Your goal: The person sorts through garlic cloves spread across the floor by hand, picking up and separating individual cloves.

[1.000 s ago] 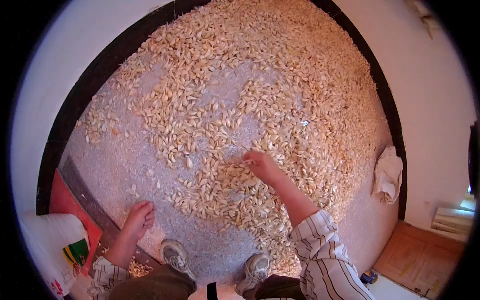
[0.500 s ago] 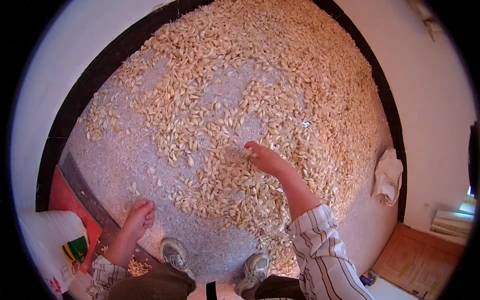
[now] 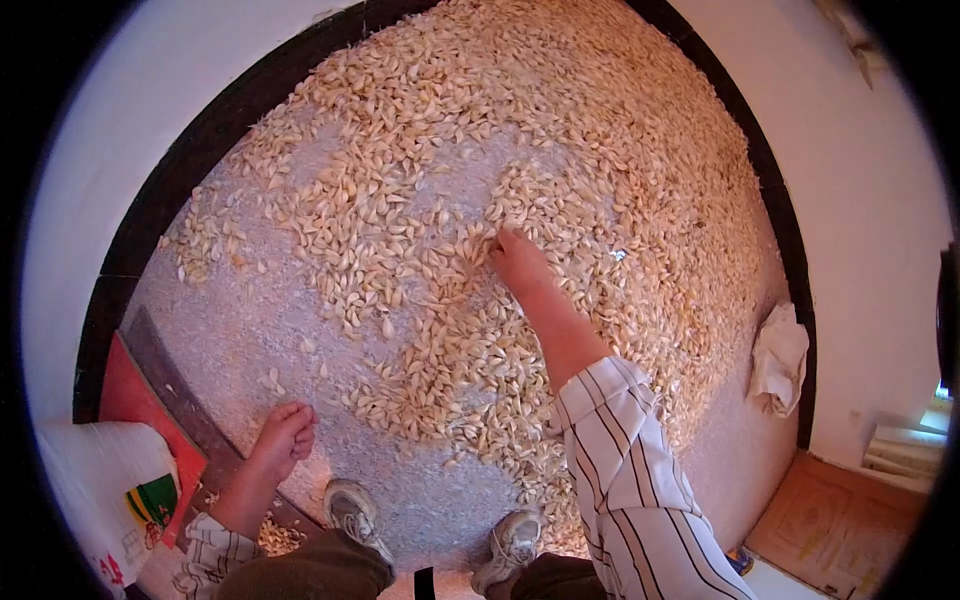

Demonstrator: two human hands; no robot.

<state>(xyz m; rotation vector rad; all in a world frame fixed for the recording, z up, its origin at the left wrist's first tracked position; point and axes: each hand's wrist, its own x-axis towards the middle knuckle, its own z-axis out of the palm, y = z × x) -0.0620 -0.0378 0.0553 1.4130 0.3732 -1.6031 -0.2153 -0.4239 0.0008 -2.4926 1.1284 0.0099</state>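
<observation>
Garlic cloves [image 3: 440, 345] lie spread in a loose layer over the speckled floor. My right hand [image 3: 520, 265] reaches down among them near the middle, its fingers curled together at the cloves. What those fingertips hold, if anything, is hidden. Low on the left, my left hand [image 3: 284, 438] is closed in a loose fist above the bare floor, and its contents do not show. A few single cloves [image 3: 273, 380] lie just beyond it.
A white plastic sack [image 3: 95, 480] and a red panel [image 3: 145, 405] stand at the lower left. My shoes [image 3: 355, 515] are at the near edge of the cloves. A crumpled pale bag [image 3: 779, 358] lies by the right wall, with a wooden door panel [image 3: 835, 525] below it.
My right hand has moved forward, farther into the garlic cloves, and its fingers now point away from me. My left hand has stayed almost in place, still closed.
</observation>
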